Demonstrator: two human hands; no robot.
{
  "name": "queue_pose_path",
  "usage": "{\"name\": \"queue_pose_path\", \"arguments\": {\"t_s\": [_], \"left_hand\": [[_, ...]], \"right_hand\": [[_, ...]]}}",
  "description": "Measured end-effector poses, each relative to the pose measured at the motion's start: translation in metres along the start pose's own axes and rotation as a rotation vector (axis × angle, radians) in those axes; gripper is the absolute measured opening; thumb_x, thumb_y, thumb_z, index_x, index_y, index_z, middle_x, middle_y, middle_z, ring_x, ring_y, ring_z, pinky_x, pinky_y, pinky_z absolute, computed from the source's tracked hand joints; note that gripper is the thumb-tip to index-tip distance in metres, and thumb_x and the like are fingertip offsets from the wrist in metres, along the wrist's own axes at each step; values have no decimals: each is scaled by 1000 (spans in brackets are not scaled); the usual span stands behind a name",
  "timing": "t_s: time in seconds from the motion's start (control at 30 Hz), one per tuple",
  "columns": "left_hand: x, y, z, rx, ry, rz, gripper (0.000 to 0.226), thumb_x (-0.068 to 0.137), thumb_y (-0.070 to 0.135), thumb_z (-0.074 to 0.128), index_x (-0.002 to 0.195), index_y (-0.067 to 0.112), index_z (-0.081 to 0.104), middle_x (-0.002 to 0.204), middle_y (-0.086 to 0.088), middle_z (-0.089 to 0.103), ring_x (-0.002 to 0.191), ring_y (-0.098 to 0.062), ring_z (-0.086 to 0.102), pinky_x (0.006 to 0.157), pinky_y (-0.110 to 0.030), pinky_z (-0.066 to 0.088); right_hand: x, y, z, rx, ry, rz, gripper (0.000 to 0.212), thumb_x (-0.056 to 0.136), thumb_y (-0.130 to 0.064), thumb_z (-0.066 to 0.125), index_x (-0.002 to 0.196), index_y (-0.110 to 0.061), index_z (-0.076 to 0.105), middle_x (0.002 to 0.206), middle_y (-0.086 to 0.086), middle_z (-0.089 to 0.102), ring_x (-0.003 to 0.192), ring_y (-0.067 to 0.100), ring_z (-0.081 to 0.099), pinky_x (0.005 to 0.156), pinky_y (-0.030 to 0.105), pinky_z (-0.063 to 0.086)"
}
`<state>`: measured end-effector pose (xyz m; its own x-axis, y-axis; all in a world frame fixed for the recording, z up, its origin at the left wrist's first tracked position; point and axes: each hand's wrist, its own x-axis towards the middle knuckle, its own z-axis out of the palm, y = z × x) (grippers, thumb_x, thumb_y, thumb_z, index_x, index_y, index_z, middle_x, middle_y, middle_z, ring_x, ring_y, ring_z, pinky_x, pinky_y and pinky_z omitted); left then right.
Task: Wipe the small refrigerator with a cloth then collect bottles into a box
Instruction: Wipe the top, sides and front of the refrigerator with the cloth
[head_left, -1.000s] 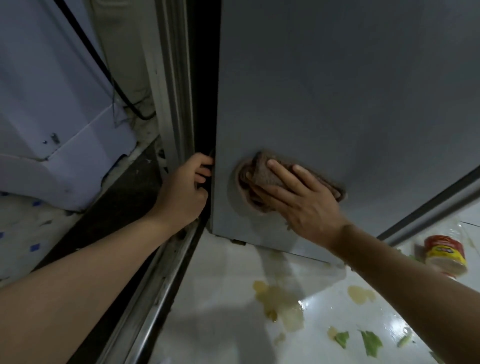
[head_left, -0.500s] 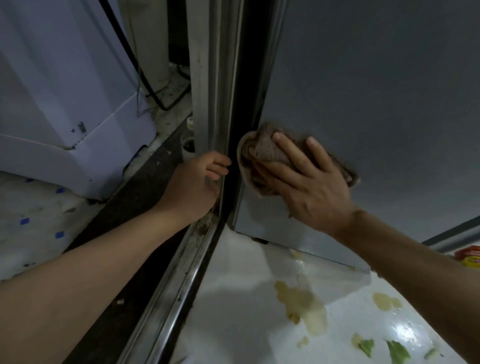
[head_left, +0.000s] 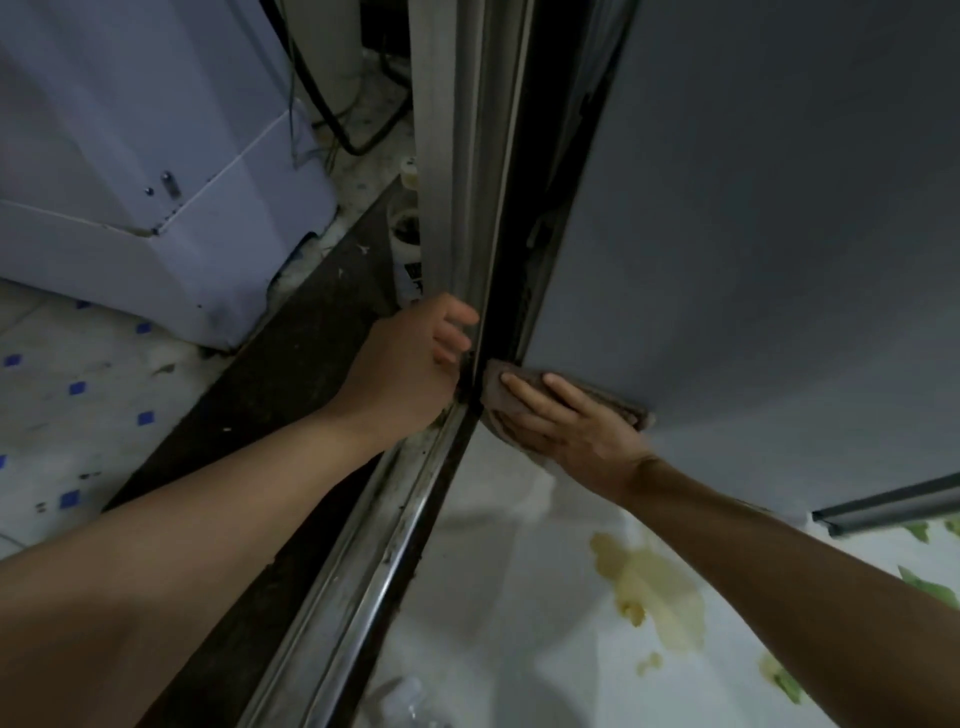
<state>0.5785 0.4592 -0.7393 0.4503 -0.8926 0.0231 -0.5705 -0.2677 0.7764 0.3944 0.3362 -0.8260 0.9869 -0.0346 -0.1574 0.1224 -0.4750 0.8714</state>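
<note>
Two hands are in play, and only the wiping half of the job looks underway. A brown cloth (head_left: 511, 392) is pressed flat against the bottom corner of the fridge (head_left: 753, 260) by the right hand (head_left: 576, 431), fingers stretched out straight over it, right at the grey panel's lower left edge. The left hand (head_left: 410, 358) is curled round the edge of the metal door frame (head_left: 457, 208) just beside the fridge, seemingly for support.

How much of the fridge has been wiped can't really be judged, since only this one side panel is seen and no streaks show up in the dim light. Bottle collecting looks not yet started: no box is seen anywhere. Something clear and crumpled (head_left: 410, 701) is cut off at the bottom edge, maybe a plastic bottle, too blurry to call. Yellowish spills (head_left: 644, 587) and green scraps (head_left: 930, 587) are left on the white floor. The fridge's front and top are out of view.
</note>
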Motion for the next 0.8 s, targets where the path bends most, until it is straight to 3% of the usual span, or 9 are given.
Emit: {"name": "queue_pose_path", "arguments": {"t_s": [0.1, 0.2, 0.3, 0.43, 0.57, 0.67, 0.8], "left_hand": [[0, 3, 10, 0, -20, -8, 45, 80, -5, 54, 114, 24, 56, 97, 5, 62, 86, -5, 59, 72, -11, 44], [0, 11, 19, 13, -39, -5, 48, 81, -2, 57, 119, 26, 52, 102, 7, 60, 87, -3, 58, 69, -9, 42], [1, 22, 27, 21, -54, 10, 53, 83, 2, 58, 128, 26, 44, 109, 6, 57, 91, -7, 57, 74, -16, 45], [5, 37, 36, 24, -45, 0, 59, 84, 7, 61, 134, 25, 36, 114, 2, 57, 98, -13, 59, 83, -31, 49], [7, 46, 49, 39, 38, -58, 55, 84, 8, 60, 131, 22, 35, 106, -5, 60, 94, -20, 62, 84, -44, 53], [5, 48, 58, 49, 81, -79, 55, 82, 9, 60, 129, 20, 34, 111, -7, 59, 97, -24, 61, 85, -45, 52], [3, 48, 63, 34, 99, -104, 55, 83, 12, 60, 130, 21, 33, 116, -6, 56, 99, -24, 58, 86, -45, 52]], "right_hand": [[6, -14, 2, -53, -64, -100, 67, 89, -14, 23, 149, -7, -6, 159, 16, -2, 142, 41, -13, 105, 60, -17], [10, -18, 3, -72, -126, -129, 75, 94, -20, 43, 151, -7, -4, 157, 20, -13, 132, 49, -27, 96, 64, -23], [5, -16, 3, -81, -191, -160, 86, 89, -19, 59, 152, -12, 1, 157, 18, -17, 133, 48, -28, 94, 65, -25], [-17, -11, 10, -106, -157, -184, 78, 91, -21, 51, 153, -17, 4, 158, 13, -18, 131, 45, -34, 98, 60, -23], [-70, -12, 32, -105, -94, -191, 64, 95, -22, 42, 153, -19, 14, 159, 9, -11, 136, 40, -22, 104, 55, -15], [-108, -10, 46, -58, -53, -148, 61, 90, -26, 51, 148, -30, 30, 159, -6, 3, 143, 29, -2, 112, 47, -2], [-142, -3, 57, -79, -86, -148, 74, 77, -28, 71, 142, -40, 38, 155, -15, 10, 142, 22, 2, 116, 41, 7]]}}
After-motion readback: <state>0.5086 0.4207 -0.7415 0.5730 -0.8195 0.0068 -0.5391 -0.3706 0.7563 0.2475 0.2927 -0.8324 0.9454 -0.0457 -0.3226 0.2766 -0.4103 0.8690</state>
